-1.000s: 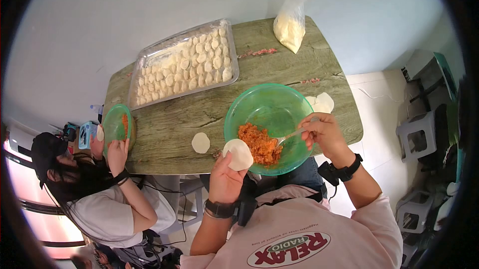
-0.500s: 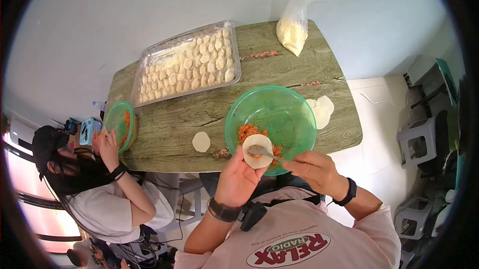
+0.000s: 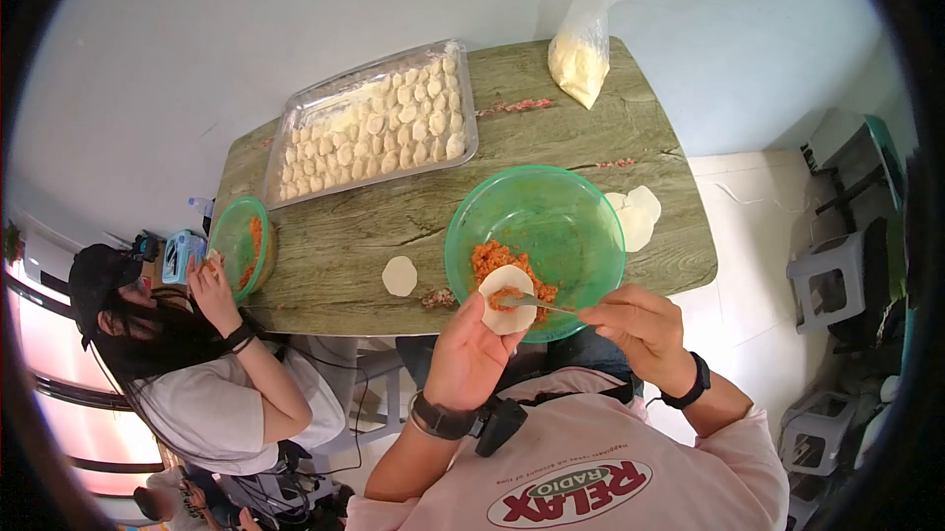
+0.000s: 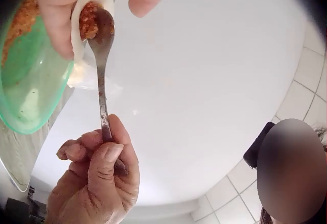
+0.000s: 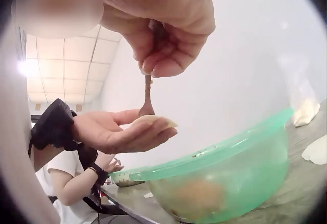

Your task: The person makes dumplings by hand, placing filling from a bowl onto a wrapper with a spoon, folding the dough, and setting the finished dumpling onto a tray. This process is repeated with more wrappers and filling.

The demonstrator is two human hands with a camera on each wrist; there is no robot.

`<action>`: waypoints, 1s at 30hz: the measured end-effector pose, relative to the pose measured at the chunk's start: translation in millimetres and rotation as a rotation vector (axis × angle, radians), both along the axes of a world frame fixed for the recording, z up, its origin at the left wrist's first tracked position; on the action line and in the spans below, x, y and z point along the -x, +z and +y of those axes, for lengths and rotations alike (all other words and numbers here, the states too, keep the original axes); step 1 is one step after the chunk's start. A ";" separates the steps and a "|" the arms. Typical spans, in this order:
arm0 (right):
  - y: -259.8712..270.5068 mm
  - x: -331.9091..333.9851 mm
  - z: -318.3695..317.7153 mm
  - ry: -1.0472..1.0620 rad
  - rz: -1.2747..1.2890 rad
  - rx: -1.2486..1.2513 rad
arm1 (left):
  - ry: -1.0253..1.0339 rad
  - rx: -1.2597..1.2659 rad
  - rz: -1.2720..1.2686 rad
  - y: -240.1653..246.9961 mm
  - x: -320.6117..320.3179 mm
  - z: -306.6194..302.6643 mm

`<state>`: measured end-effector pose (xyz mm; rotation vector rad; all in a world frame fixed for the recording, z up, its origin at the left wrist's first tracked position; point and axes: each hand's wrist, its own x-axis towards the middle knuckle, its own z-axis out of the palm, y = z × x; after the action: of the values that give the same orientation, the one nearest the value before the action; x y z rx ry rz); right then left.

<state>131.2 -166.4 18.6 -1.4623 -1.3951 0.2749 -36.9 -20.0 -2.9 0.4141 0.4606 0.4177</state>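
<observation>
On the outstretched fingers of my palm-up left hand (image 3: 470, 359) lies a round dough wrapper (image 3: 516, 320), over the near edge of the green bowl (image 3: 576, 236). Orange-red filling (image 4: 88, 22) sits in the wrapper's middle, and the left wrist view shows the thumb apart from it. My right hand (image 3: 645, 334) pinches the handle of a metal spoon (image 4: 100, 60); the spoon's bowl touches the filling. More filling (image 3: 487, 257) lies in the green bowl. In the right wrist view the left hand (image 5: 115, 132) is below the right hand (image 5: 168, 35).
A tray of dumplings (image 3: 340, 177) stands at the back left. One wrapper (image 3: 400, 276) lies left of the bowl, several more (image 3: 638, 226) to its right. A bag of pale powder (image 3: 579, 63) stands farther back. Another person (image 3: 231, 393) sits at the left by a second bowl (image 3: 224, 236).
My right hand has brought the spoon from the bowl to the wrapper, where filling now lies. My left hand has moved right, over the bowl's near edge.
</observation>
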 end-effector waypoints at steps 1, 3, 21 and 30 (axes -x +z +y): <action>-1.0 0.8 -0.2 -0.004 0.002 0.000 | 0.006 -0.002 0.003 0.0 0.0 -0.7; -3.0 1.6 0.7 0.003 -0.077 -0.013 | -0.003 0.000 0.001 0.1 -0.3 -2.0; 5.1 -1.5 5.3 0.025 -0.044 0.022 | 0.022 -0.013 -0.009 -7.3 2.3 -2.8; -17.6 -23.1 30.4 -0.264 0.200 0.298 | 0.116 -0.002 0.019 -22.9 12.9 5.7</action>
<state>154.3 -136.0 1.1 -1.7900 -1.0175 0.4608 -49.8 -14.3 -25.7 0.3943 0.5040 0.5273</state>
